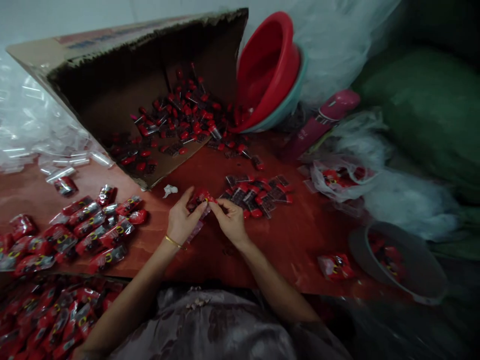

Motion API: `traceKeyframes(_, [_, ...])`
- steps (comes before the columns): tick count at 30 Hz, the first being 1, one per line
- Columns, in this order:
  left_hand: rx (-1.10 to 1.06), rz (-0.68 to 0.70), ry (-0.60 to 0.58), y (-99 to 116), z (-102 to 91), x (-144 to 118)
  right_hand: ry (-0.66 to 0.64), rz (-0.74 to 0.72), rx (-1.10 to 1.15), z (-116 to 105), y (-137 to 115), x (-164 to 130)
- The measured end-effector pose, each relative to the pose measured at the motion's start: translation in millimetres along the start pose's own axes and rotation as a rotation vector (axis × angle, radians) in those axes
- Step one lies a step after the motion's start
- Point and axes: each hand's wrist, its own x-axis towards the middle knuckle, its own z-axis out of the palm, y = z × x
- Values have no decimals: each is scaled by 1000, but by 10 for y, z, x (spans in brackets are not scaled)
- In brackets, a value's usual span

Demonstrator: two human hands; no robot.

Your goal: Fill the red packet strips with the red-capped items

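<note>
My left hand (182,218) and my right hand (231,219) meet over the red table (300,235), both pinching one small clear packet (200,200) with red contents. A gold bracelet circles my left wrist. Just right of my hands lies a loose pile of small red and black items (258,195). To the left, several filled red packets (90,225) lie spread on the table. More filled packets (48,320) are heaped at the lower left.
A tipped cardboard box (123,75) spills red and black items (180,120) at the back. Stacked red and teal basins (270,75) lean beside it. Clear empty bags (45,145) lie left. A grey bowl (401,265) with packets sits right, near a pink bottle (322,122).
</note>
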Motion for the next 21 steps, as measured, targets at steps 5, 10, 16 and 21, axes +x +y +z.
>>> traceKeyframes(5, [-426,-378,-86,78,15,-117,7,109,130,50,-54,-172])
traceKeyframes(10, [-502,-339,16,55,76,-220,8,230,176,98,-1,-273])
traceKeyframes(16, [-416,-338,28,-62,183,-258,32,118,-41,49,70,-287])
traceKeyframes(21, [-660,-412,4,27,233,-218,16,43,-157,16,92,-246])
